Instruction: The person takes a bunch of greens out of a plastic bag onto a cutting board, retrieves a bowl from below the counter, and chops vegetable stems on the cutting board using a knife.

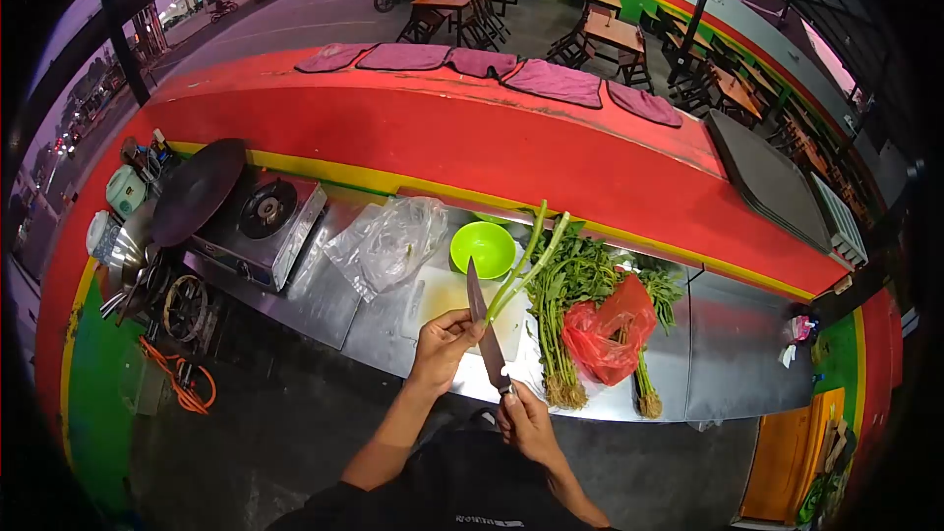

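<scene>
My right hand (528, 423) is closed around the handle of a kitchen knife (482, 300), its blade pointing up and away from me. My left hand (444, 352) pinches the lower end of long green onion stalks (526, 270), right beside the blade. The blade crosses in front of the stalks, so whether it touches them is unclear. Below both hands' reach lies a white cutting board (425, 305), with a bright green bowl (482, 248) at its far side. To the right rest rooted bunches of leafy greens (562, 334) and a red plastic bag (612, 334).
A clear plastic bag (388, 246) lies left of the board on the steel counter (733, 354). Farther left stand a gas stove (270, 221) and a dark wok (200, 192). A red wall (442, 128) topped with pink cloths (553, 82) borders the far side.
</scene>
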{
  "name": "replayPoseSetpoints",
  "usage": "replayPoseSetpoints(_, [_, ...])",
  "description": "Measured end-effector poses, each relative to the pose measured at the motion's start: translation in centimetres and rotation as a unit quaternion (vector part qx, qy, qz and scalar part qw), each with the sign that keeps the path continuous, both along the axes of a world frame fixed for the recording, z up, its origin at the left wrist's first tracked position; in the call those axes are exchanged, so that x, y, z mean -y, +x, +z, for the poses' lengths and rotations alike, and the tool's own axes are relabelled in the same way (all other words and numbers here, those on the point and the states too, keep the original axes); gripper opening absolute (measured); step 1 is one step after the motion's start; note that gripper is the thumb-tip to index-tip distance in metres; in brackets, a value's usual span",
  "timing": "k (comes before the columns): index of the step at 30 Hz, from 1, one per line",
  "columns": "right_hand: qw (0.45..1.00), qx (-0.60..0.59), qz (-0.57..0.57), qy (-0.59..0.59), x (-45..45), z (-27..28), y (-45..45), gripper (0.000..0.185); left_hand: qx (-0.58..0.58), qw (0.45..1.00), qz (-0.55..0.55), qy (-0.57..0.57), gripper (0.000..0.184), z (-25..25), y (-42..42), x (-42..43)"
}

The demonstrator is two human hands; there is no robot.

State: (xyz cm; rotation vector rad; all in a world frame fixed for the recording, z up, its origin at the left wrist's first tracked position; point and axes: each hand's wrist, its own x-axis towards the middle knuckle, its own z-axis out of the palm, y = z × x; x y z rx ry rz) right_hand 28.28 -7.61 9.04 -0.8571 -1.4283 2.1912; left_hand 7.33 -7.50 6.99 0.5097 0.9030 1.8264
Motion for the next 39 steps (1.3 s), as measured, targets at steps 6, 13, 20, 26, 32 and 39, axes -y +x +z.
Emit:
replayPoseSetpoints(6, [0.999,-0.024,-0.008,0.029,-0.4,-0.7,-0.1,0.043,-0.064,0.995,-0.061,-0.042,0.023,-0.5,-0.8,0.5])
replayPoseSetpoints(13, [0.999,-0.014,-0.001,0.032,-0.5,-0.3,-0.1,0.043,-0.092,0.993,-0.06,-0.046,0.019,-1.1,-0.3,1.0])
replayPoseSetpoints(20, [1.0,0.008,0.017,0.004,0.0,-0.3,0.2,0.042,-0.117,0.991,-0.039,-0.04,0.017,0.2,-0.9,1.1])
replayPoseSetpoints(26, [1.0,-0.012,0.019,-0.012,0.2,-0.4,0.7,0.042,-0.116,0.993,-0.039,0.0,0.016,-0.7,-0.6,1.1])
replayPoseSetpoints(32, [0.999,0.005,0.041,-0.009,1.0,-0.1,1.2,0.04,-0.069,0.997,-0.009,-0.023,0.023,0.1,-0.7,1.0])
replayPoseSetpoints(39, [0.999,0.008,0.049,-0.009,0.9,-0.5,1.5,0.041,-0.029,0.999,-0.013,-0.005,0.024,-0.2,-0.5,0.5])
